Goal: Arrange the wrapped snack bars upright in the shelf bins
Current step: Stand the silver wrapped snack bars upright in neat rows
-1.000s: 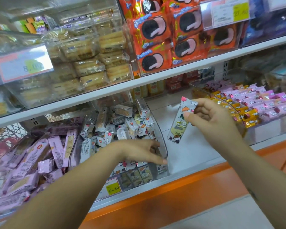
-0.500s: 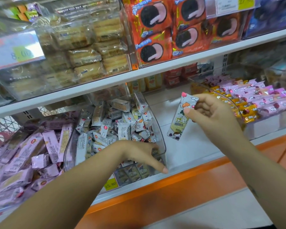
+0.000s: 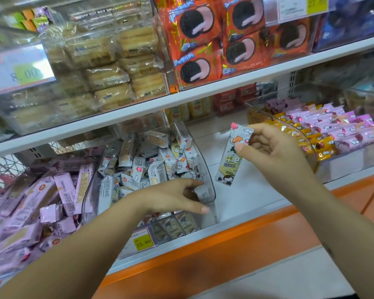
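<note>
Fingers (image 3: 260, 134) and thumb of the right hand (image 3: 276, 154) pinch the top end of a snack bar (image 3: 230, 167), which hangs tilted just right of the clear bin (image 3: 211, 180), apart from its wall. In that bin's front right corner the left hand (image 3: 171, 196) curls its fingers over a small bar (image 3: 203, 193), but I cannot tell whether it grips the bar. Loose bars (image 3: 151, 167) lie heaped in the bin behind it.

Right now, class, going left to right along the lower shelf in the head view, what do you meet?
Pink bars → clear bin → held bar → right hand → right bin.
</note>
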The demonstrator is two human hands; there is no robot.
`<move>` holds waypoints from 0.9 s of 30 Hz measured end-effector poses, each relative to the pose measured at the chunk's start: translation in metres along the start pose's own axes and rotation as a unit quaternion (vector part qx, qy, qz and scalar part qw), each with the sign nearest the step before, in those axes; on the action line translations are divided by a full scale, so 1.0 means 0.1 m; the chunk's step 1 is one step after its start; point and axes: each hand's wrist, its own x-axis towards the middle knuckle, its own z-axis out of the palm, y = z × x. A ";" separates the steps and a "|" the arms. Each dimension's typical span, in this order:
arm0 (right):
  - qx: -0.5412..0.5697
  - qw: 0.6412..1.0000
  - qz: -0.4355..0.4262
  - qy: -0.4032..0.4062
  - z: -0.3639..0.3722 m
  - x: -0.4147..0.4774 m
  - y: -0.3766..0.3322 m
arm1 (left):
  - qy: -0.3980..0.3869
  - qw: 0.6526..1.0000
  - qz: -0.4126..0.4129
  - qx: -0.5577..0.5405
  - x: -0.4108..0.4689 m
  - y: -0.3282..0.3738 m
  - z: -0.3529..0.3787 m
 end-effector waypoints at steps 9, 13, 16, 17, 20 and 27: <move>-0.001 1.000 -0.007 -0.006 0.05 0.00 -0.01 | 0.146 0.987 0.050 -0.046 0.00 0.09 0.07; 0.004 1.000 -0.010 -0.003 0.07 -0.01 -0.02 | 0.292 0.952 0.032 0.085 0.08 0.14 0.17; 0.026 0.999 -0.019 -0.023 0.08 -0.03 -0.04 | 0.330 0.935 0.051 0.120 0.04 0.17 0.17; 0.029 0.999 -0.021 -0.038 0.08 -0.04 -0.05 | 0.338 0.931 0.058 0.122 0.01 0.17 0.16; 0.009 0.997 -0.025 -0.077 0.11 -0.06 -0.04 | 0.333 0.935 0.079 0.092 -0.11 0.15 0.12; -0.002 0.997 -0.032 -0.065 0.15 -0.07 -0.05 | 0.264 0.939 0.134 -0.173 -0.26 0.08 0.10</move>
